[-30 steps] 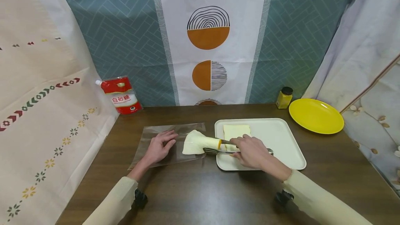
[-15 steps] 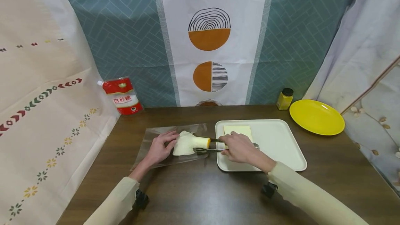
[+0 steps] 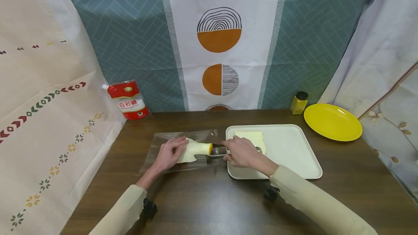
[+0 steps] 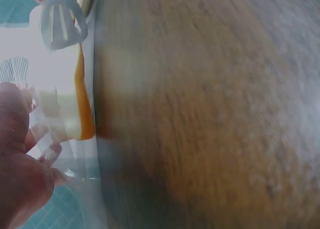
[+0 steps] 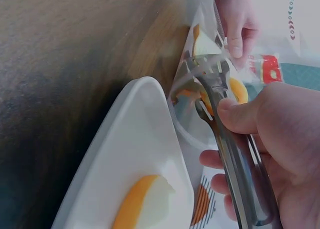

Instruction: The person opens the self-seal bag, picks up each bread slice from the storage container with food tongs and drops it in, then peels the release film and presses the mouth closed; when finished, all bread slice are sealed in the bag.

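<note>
My right hand [image 3: 243,151] grips metal tongs [image 5: 220,119]. Between the tips of the tongs is a folded slice of bread [image 3: 197,150] with an orange-yellow crust. The slice lies within the clear plastic bag [image 3: 153,157], whose film passes over the bread and tongs in the wrist views. My left hand [image 3: 169,153] rests on the bag at the slice's left end, thumb apart from the fingers. In the left wrist view, film blurs the left fingertips [image 4: 52,153] beside the bread.
A white tray [image 3: 294,148] sits right of the bag, with another bread slice [image 3: 254,139] at its left side. A yellow plate [image 3: 333,122] and a black-lidded yellow jar [image 3: 298,103] stand back right. Back left is a red sugar pouch [image 3: 128,100]. Brown tabletop [image 3: 209,202] extends in front.
My right hand and the tongs have moved left, carrying the folded slice deeper into the bag. The left hand has stayed nearly in place, and now overlaps the bread's left edge.
</note>
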Motion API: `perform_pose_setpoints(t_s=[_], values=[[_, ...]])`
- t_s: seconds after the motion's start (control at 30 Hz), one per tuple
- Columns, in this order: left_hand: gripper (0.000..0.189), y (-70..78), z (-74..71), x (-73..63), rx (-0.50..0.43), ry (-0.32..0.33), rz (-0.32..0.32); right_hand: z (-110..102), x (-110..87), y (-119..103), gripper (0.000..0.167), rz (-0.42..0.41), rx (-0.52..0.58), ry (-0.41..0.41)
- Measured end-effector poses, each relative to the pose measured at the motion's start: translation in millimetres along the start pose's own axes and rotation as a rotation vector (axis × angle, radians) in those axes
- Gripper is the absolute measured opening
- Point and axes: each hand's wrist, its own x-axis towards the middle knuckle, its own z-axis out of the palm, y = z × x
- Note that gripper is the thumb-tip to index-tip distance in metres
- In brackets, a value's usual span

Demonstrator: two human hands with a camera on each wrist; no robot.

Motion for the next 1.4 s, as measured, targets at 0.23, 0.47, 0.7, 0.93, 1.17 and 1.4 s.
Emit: perform_pose_setpoints(t_s=[0.23,0.47,0.7,0.93,1.17,1.4], values=[[0.023,2.5,-1.6,0.7,-0.019,0.01,-0.009,0.2,7.2,-2.2,0.044,0.013,0.017,-0.019],[0.023,5.7,-3.9,2.6,-0.047,0.03,-0.025,0.8,13.1,-1.8,0.045,0.023,0.005,-0.015],[0.023,4.8,-4.8,3.8,-0.051,0.032,-0.03,-0.9,13.7,-2.4,0.048,0.024,0.029,-0.033],[0.023,8.1,-2.8,3.4,-0.062,0.003,-0.044,-0.9,18.5,-6.0,0.048,0.001,0.036,-0.033],[0.022,7.7,-1.3,5.1,-0.076,0.026,-0.067,1.1,24.9,-7.1,0.047,-0.012,0.006,-0.028],[0.021,5.9,-3.1,5.6,-0.091,0.046,-0.06,2.7,29.1,-7.6,0.048,-0.018,0.036,-0.034]])
